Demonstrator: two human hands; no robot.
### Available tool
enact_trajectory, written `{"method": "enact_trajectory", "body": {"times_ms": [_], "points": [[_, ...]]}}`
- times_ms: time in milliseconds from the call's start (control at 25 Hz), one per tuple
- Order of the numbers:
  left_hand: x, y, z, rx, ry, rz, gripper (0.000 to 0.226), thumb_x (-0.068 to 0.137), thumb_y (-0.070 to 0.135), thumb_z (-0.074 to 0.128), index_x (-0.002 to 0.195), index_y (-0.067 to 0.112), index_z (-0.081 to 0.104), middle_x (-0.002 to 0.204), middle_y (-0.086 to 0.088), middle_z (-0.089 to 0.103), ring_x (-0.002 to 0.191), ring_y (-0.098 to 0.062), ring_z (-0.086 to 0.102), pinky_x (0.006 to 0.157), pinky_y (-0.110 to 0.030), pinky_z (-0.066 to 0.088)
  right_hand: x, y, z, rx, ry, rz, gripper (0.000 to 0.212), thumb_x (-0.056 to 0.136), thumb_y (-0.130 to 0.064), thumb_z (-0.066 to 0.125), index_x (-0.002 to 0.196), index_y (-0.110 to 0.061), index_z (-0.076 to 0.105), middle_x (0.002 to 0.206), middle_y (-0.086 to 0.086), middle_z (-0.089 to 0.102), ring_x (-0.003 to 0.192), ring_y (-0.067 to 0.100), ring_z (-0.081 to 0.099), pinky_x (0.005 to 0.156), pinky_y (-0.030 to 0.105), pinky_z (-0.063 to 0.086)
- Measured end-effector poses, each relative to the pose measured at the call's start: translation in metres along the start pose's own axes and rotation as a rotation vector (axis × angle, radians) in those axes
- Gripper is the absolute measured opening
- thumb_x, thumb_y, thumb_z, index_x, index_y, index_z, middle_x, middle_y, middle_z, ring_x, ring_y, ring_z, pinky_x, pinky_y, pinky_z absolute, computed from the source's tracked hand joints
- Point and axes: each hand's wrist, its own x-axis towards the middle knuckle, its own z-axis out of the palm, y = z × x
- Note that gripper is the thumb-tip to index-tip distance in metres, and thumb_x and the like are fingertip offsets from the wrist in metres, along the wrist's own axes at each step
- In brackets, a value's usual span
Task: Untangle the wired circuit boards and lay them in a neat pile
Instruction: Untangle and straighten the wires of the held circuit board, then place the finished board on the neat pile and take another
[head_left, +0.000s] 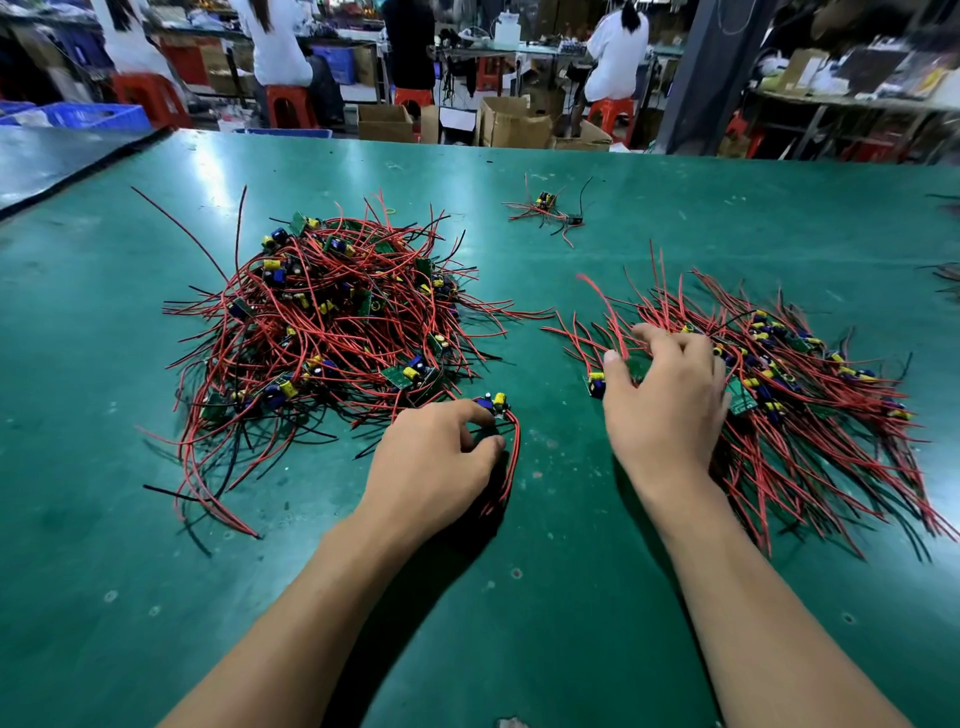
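Note:
A tangled heap of small green circuit boards (332, 322) with red and black wires lies at the centre left of the green table (545, 571). To the right spreads a flatter pile of boards (789, 374), wires fanned out in rows. My left hand (436, 462) curls its fingers round one board (494, 402) with a yellow and a blue part, its red wires looping down past my thumb. My right hand (665, 395) rests on the left edge of the right pile, fingers bent over boards and wires; whether it grips any is hidden.
Two loose wired boards (553, 210) lie farther back at the table's centre. Beyond the far edge are cardboard boxes (511, 122), red stools (288, 104) and seated people in white. More wire ends (948, 275) show at the right edge.

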Motion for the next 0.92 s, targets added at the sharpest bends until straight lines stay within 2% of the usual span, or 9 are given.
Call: {"method": "enact_trajectory", "body": {"times_ms": [120,240,360,480,560,640,720,800,920], "points": [[-0.004,0.004,0.0,-0.014,0.016,0.02,0.035,0.08,0.05,0.07,0.111,0.036,0.069,0.073,0.009,0.069,0.077,-0.015,0.064,0.065,-0.026,0.042,-0.01,-0.009,0.007,-0.004,-0.049,-0.162,0.036,0.092,-0.033,0.067,0.125,-0.018,0.067,0.121,0.005,0.056,0.117,0.029,0.048,0.099,0.043,0.034],[-0.008,0.008,0.003,0.018,-0.003,0.084,0.055,0.075,0.056,0.073,0.124,0.038,0.059,0.097,0.012,0.066,0.093,-0.013,0.061,0.078,-0.029,0.047,-0.02,-0.016,0.02,0.126,-0.277,-0.299,0.025,0.093,-0.027,0.067,0.114,-0.014,0.073,0.113,0.004,0.061,0.11,0.025,0.056,0.101,0.041,0.042],[-0.008,0.009,0.003,-0.005,0.004,0.124,0.051,0.078,0.044,0.073,0.125,0.035,0.057,0.108,0.012,0.067,0.102,-0.014,0.061,0.085,-0.031,0.048,-0.026,-0.018,0.029,0.151,-0.5,-0.333,0.027,0.097,-0.023,0.061,0.121,-0.016,0.071,0.117,0.005,0.065,0.113,0.026,0.058,0.102,0.044,0.043],[-0.009,0.008,0.003,-0.045,-0.05,0.13,0.056,0.079,0.036,0.073,0.129,0.039,0.05,0.113,0.014,0.069,0.104,-0.017,0.063,0.089,-0.036,0.049,-0.024,-0.02,0.028,0.266,-0.556,-0.248,0.032,0.102,-0.018,0.052,0.13,-0.017,0.067,0.129,0.004,0.068,0.124,0.023,0.058,0.11,0.043,0.04],[-0.008,0.008,0.004,-0.062,-0.091,0.143,0.057,0.08,0.032,0.073,0.13,0.039,0.049,0.115,0.016,0.069,0.104,-0.019,0.064,0.091,-0.037,0.049,-0.021,-0.021,0.026,0.299,-0.617,-0.211,0.039,0.098,-0.011,0.054,0.135,-0.018,0.063,0.134,0.003,0.065,0.128,0.021,0.056,0.113,0.042,0.038],[-0.008,0.006,0.004,-0.098,-0.111,0.149,0.056,0.08,0.028,0.073,0.13,0.037,0.051,0.114,0.017,0.071,0.104,-0.019,0.065,0.093,-0.037,0.049,-0.02,-0.021,0.024,0.222,-0.666,-0.216,0.044,0.093,-0.01,0.06,0.136,-0.021,0.063,0.134,0.001,0.065,0.128,0.021,0.056,0.113,0.044,0.037],[-0.008,0.004,0.005,-0.151,-0.102,0.135,0.049,0.081,0.025,0.073,0.125,0.036,0.056,0.107,0.018,0.073,0.091,-0.016,0.068,0.088,-0.035,0.051,-0.016,-0.018,0.02,0.135,-0.646,-0.182,0.042,0.09,-0.024,0.069,0.131,-0.026,0.065,0.123,-0.002,0.066,0.117,0.022,0.059,0.109,0.047,0.039],[-0.007,0.002,0.006,-0.195,-0.045,0.118,0.036,0.083,0.021,0.071,0.116,0.032,0.062,0.098,0.018,0.074,0.073,-0.011,0.067,0.08,-0.031,0.053,-0.014,-0.015,0.018,0.085,-0.618,-0.183,0.033,0.087,-0.032,0.073,0.119,-0.029,0.07,0.099,-0.008,0.065,0.102,0.022,0.061,0.101,0.047,0.044],[-0.004,0.001,0.007,-0.271,0.114,0.079,0.021,0.085,0.014,0.068,0.103,0.025,0.07,0.09,0.012,0.074,0.073,0.001,0.066,0.08,-0.021,0.053,-0.016,-0.01,0.021,0.149,-0.527,-0.209,0.024,0.088,-0.029,0.072,0.111,-0.024,0.074,0.084,-0.008,0.067,0.088,0.02,0.063,0.089,0.036,0.049]]}}
